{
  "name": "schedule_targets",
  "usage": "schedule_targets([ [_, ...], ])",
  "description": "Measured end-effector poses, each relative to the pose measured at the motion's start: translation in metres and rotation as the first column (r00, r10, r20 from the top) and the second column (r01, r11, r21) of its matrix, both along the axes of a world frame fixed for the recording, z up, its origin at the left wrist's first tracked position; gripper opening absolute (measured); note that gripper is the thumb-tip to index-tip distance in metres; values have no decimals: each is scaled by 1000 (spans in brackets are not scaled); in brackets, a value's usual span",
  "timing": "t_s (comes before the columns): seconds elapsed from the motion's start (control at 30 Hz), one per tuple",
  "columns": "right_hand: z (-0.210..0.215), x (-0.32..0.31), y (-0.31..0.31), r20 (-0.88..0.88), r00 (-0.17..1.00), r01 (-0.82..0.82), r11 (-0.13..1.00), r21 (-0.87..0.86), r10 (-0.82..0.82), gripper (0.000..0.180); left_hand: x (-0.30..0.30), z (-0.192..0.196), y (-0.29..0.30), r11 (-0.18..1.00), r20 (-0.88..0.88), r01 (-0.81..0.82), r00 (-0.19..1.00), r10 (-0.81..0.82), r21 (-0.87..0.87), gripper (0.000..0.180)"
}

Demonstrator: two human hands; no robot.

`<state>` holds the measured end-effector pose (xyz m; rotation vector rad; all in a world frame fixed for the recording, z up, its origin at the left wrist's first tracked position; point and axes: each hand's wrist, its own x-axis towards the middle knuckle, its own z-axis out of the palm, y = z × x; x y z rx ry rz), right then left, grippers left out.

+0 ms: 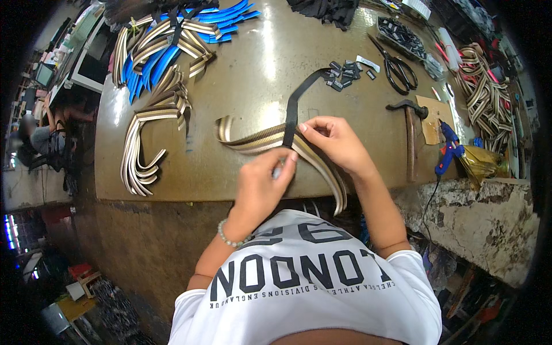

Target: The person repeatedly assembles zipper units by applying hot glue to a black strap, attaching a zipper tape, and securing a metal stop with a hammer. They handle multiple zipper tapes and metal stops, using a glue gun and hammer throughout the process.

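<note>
1. Near the front edge of the worktable (236,86), a striped strap (259,140) in brown, tan and white lies crosswise; its left end curls upward and its right part bends down past the table edge.
2. A black strap (295,106) crosses the striped strap around its middle and runs away to a pile of small black pieces (344,75).
3. Left hand (261,178): thumb and forefinger pinch the black strap close to its near end, just below the crossing. A beaded bracelet (229,234) sits at the wrist.
4. Right hand (336,144): thumb and forefinger tips rest at the right side of the crossing. Whether they press together through the striped strap cannot be told, as the underside is hidden.
5. On the right side of the table: scissors (398,75) with black handles, a hammer (411,141) with its head away from the person, and a blue glue gun (448,150) beside a piece of cardboard (436,115).
6. On the left side: a bundle of striped straps (136,144), bent into a curve, with blue straps (164,66) farther back.
</note>
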<state>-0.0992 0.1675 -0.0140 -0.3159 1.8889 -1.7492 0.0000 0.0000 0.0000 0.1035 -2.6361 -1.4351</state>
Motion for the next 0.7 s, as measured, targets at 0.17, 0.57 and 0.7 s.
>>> schedule_targets([
  [0.17,-2,0,16,41,994,-98,995,-8,98,30,-22,14,-23,887,-231,-34,969,-83,-461,23],
  [0.57,27,-25,12,-334,940,-115,983,-140,62,47,-44,-2,-3,913,153,198,976,-152,-357,32],
  [0.7,19,9,10,-552,833,48,989,141,39,43,-53,-13,-5,872,-58,58,993,-98,-487,18],
])
